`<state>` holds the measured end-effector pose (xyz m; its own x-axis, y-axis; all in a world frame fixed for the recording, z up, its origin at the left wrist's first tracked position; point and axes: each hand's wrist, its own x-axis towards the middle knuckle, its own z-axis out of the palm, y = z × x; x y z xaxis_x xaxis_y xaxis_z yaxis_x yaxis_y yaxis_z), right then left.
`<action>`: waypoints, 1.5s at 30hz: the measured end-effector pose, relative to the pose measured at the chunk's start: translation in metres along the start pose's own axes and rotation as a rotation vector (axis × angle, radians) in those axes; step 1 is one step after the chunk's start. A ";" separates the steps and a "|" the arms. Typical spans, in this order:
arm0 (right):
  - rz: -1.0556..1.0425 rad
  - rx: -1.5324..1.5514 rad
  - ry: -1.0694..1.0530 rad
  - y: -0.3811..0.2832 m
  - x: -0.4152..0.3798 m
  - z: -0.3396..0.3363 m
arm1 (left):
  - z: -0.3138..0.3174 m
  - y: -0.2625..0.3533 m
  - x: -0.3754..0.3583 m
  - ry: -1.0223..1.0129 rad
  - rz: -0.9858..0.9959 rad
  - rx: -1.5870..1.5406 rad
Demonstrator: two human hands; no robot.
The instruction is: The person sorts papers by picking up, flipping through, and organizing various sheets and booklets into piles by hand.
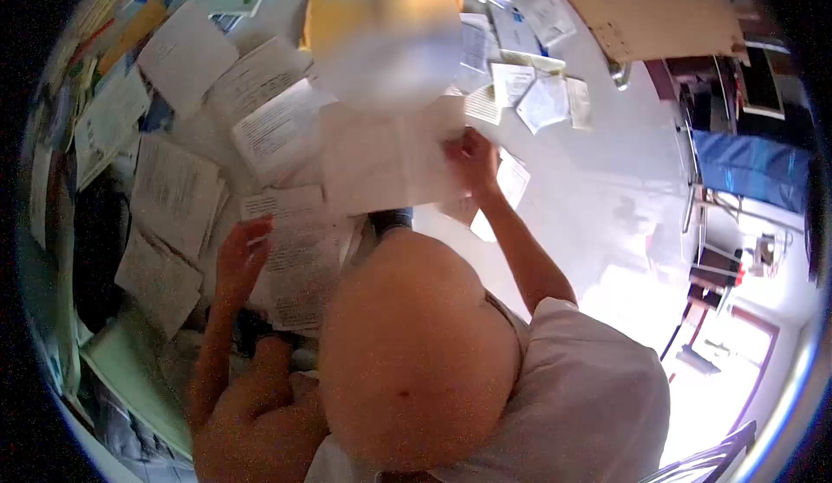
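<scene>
My right hand (475,160) is closed on the right edge of a large pale sheet of paper (386,166), its fingers pinched together. The sheet is held in front of my knees, and its upper part is hidden behind a blurred round patch. Lower and to the left, my left hand (244,253) has its fingers apart beside a printed sheet (299,266) covered in lines of text. I see nothing plainly held in it. More printed pages (282,127) lie on the floor just beyond the pale sheet.
Loose papers (173,192) and stacked documents (113,123) cover the floor at left. Small slips (546,101) lie at upper right, near a cardboard box (646,6). A blue-covered piece of furniture (750,166) stands at the right. My bent knee (416,344) fills the lower middle.
</scene>
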<state>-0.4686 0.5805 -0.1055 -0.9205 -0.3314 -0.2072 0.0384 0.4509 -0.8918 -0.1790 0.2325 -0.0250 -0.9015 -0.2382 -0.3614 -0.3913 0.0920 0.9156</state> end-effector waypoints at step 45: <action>-0.590 -0.276 -1.010 -0.055 0.048 0.170 | -0.107 0.114 -0.209 0.717 0.670 0.072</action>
<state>-0.4484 0.3987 -0.1352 -0.0432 -0.9909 -0.1271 -0.4846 0.1320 -0.8647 -0.0150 0.1894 0.1738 -0.6245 -0.6435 0.4426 0.1281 0.4747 0.8708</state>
